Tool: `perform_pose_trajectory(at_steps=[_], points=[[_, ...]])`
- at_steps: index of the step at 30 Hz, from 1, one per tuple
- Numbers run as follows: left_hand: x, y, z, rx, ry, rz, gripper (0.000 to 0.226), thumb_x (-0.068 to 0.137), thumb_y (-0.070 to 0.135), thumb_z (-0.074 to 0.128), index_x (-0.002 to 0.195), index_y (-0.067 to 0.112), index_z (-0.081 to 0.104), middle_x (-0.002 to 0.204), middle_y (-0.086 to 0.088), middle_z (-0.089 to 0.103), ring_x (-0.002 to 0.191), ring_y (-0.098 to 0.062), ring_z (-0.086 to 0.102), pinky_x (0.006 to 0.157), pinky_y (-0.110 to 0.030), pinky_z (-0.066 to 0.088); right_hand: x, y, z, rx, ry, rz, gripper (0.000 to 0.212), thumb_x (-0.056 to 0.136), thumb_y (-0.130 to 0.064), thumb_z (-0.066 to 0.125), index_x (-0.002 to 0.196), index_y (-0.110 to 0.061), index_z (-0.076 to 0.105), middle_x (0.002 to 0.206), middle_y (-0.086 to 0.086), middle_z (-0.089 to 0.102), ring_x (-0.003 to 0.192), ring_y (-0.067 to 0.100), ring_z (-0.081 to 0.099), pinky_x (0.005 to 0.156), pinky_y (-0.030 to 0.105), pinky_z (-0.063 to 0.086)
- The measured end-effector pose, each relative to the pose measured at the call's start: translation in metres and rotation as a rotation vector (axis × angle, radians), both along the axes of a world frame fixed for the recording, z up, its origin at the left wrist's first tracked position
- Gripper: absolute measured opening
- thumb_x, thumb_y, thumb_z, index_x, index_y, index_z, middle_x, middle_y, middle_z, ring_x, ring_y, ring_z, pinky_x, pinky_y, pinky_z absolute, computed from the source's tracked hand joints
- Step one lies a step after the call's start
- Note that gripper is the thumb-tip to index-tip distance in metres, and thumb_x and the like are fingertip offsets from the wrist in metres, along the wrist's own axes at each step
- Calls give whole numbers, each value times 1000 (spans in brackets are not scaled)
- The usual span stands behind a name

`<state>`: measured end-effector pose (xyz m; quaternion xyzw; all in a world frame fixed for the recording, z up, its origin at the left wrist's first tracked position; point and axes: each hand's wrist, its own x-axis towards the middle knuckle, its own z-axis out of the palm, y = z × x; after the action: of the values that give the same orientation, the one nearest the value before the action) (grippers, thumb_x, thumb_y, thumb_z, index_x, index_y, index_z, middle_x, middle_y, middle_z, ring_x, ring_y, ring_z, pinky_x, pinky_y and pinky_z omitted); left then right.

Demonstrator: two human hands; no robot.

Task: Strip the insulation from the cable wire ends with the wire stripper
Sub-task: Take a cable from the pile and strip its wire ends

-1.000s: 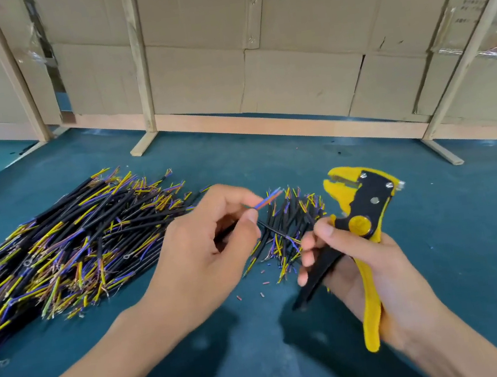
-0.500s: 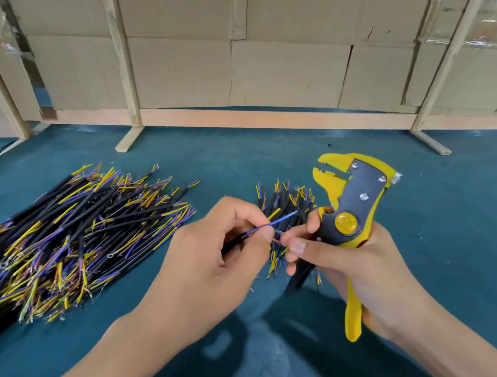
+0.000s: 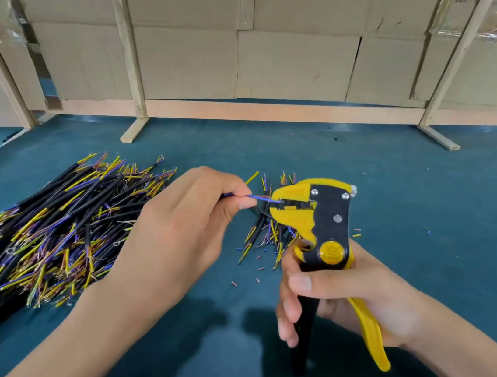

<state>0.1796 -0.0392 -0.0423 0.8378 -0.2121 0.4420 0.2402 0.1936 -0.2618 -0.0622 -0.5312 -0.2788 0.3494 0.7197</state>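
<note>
Wire tip hidden inside wire stripper jaws.

Single head-worn camera looks forward and down, close over the table

The wire stripper is yellow and black with a black and a yellow handle; the cables are black with yellow, blue and purple ends; the tabletop is teal.

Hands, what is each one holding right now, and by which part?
The left hand pinches a blue wire just behind its tip. The right hand grips the wire stripper by its handles.
</note>
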Motion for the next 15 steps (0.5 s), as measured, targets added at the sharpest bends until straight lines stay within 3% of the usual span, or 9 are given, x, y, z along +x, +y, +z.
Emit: perform_pose_trajectory(at_steps=[7,11,13,15], points=[[2,0,-2,42,5,-52,14,97,14,64,93,2,70,84,0,64,75,-12,52,77,-11,38,4,0,-10,73,55,56,17,93,-14,69,88,-4,56,81,18,64,79,36,68,73,46,54],[2,1,-3,56,24,-67,18,99,17,61,93,3,70,83,-1,64,72,-18,53,71,-21,44,4,4,-18,81,92,54,20,90,-16,73,86,-4,58,80,17,61,80,37,68,75,49,54],[2,2,-3,69,34,-69,19,99,18,60,93,3,70,82,-2,63,70,-20,53,70,-24,45,5,6,-20,81,88,40,22,89,-17,74,84,-4,58,75,17,59,78,38,68,77,55,54],[2,2,-2,88,50,-71,20,99,19,60,93,3,70,83,-2,63,70,-21,54,70,-25,45,5,6,-21,73,85,28,22,89,-16,74,83,-3,57,73,16,56,77,40,68,81,71,47]])
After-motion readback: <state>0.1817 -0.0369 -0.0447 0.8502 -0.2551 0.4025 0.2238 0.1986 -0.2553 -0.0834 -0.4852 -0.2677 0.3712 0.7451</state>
